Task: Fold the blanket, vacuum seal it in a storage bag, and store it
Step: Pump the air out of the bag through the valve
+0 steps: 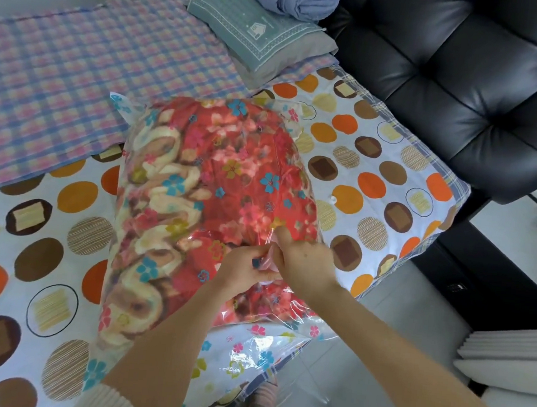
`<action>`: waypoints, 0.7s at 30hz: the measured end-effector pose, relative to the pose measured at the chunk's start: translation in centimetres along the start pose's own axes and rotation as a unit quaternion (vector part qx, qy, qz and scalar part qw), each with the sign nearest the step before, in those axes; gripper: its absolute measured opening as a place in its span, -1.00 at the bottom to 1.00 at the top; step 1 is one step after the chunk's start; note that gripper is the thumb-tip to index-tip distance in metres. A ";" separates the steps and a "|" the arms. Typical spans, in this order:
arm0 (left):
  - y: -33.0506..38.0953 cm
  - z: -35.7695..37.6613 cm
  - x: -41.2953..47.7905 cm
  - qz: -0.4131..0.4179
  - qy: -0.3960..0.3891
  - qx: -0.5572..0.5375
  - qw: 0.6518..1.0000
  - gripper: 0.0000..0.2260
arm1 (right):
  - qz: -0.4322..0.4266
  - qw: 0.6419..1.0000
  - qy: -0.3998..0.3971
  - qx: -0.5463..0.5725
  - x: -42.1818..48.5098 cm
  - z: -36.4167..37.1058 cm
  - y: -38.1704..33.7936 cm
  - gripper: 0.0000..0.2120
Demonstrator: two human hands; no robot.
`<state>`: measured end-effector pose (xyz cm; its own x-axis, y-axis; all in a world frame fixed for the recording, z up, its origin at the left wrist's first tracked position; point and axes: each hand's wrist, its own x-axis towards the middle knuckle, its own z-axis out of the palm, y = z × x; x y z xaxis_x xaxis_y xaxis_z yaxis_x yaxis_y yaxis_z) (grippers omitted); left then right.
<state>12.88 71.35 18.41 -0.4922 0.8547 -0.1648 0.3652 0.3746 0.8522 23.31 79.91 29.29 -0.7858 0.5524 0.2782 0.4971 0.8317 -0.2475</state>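
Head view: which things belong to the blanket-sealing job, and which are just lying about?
Job: red floral fleece blanket; clear flower-printed plastic storage bag around it; left hand and right hand pinching the bag.
Lying about: grey-green house-print pillow; rolled blue cloth; pink-and-blue checked sheet; black leather sofa.

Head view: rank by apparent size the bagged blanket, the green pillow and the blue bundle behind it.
1. Bagged blanket: largest, but also nearest the camera.
2. Green pillow.
3. Blue bundle: cropped by the top edge, so its rank against the pillow is unsure.
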 end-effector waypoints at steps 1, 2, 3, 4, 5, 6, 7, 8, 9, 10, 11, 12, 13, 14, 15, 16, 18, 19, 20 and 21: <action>0.0 -0.1 0.0 -0.002 0.006 -0.008 1.000 -0.72 | -0.014 1.000 0.004 -0.002 0.5 -1.2 -0.4 -0.82; -0.1 -0.1 0.1 -0.005 0.011 -0.013 1.000 -0.71 | -0.023 1.000 0.006 0.015 0.9 -2.8 -1.2 -0.91; -0.2 -0.2 0.2 -0.005 0.010 -0.015 1.000 -0.70 | -0.021 0.998 0.045 0.035 1.6 -4.5 -2.0 -0.94; -0.2 -0.3 0.3 -0.004 0.006 -0.014 1.000 -0.69 | -0.010 0.995 0.094 0.041 2.1 -6.5 -2.8 -0.85; -0.3 -0.4 0.4 -0.003 0.003 -0.012 1.000 -0.69 | -0.005 0.989 0.135 0.053 2.2 -7.4 -3.2 -0.79; -0.3 -0.4 0.4 -0.003 0.002 -0.011 1.000 -0.69 | 0.004 0.986 0.145 0.083 1.9 -7.3 -3.1 -0.74; -0.3 -0.4 0.4 -0.001 0.003 -0.006 1.000 -0.69 | 0.008 0.986 0.134 0.097 1.1 -6.0 -2.6 -0.71; -0.2 -0.3 0.3 0.001 0.000 0.004 1.000 -0.69 | 0.013 0.991 0.093 0.093 0.0 -4.0 -2.2 -0.72; -0.1 -0.1 0.2 0.005 -0.002 0.014 1.000 -0.69 | 0.015 0.997 0.029 0.071 -0.8 -1.6 -1.9 -0.74; -0.1 0.1 0.1 0.006 -0.002 0.016 1.000 -0.70 | 0.029 0.999 -0.008 0.031 -1.0 0.1 -1.2 -0.77; -0.1 0.2 0.0 0.005 -0.002 0.009 1.000 -0.71 | 0.035 0.999 -0.016 0.003 -0.7 0.4 -0.7 -0.77; -0.2 0.2 0.0 0.002 0.002 0.000 1.000 -0.72 | 0.017 1.000 -0.017 -0.006 -0.3 -0.3 -0.7 -0.79; -0.3 0.0 0.0 0.001 0.009 -0.004 1.000 -0.71 | -0.008 1.000 -0.018 0.009 0.3 -1.7 -1.2 -0.85; -0.4 -0.2 0.2 0.002 0.010 -0.002 1.000 -0.70 | -0.022 0.999 0.000 0.035 1.1 -3.6 -1.6 -0.91; -0.5 -0.3 0.4 0.002 0.005 0.000 1.000 -0.68 | -0.026 0.998 0.029 0.056 1.8 -5.7 -2.3 -0.91; -0.5 -0.4 0.5 0.004 0.000 0.002 1.000 -0.69 | -0.023 0.994 0.080 0.074 2.3 -7.2 -2.8 -0.88; -0.4 -0.4 0.6 -0.002 -0.003 0.005 1.000 -0.71 | 0.017 0.986 0.117 0.120 1.9 -6.3 -2.3 -0.82; -0.3 -0.4 0.6 -0.004 -0.003 0.004 1.000 -0.71 | 0.036 0.988 0.090 0.121 0.9 -4.3 -2.1 -0.80; -0.3 -0.2 0.4 -0.003 -0.004 0.004 1.000 -0.70 | 0.034 0.993 0.034 0.108 -0.1 -2.1 -2.0 -0.80; -0.3 0.1 0.3 -0.002 -0.003 0.001 1.000 -0.69 | 0.032 0.997 0.007 0.070 -0.7 -0.2 -1.7 -0.82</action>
<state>12.68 71.48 18.08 -0.4886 0.8557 -0.1705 0.3645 0.3778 0.8511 23.10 78.16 29.73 -0.7485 0.6055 0.2705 0.4891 0.7794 -0.3916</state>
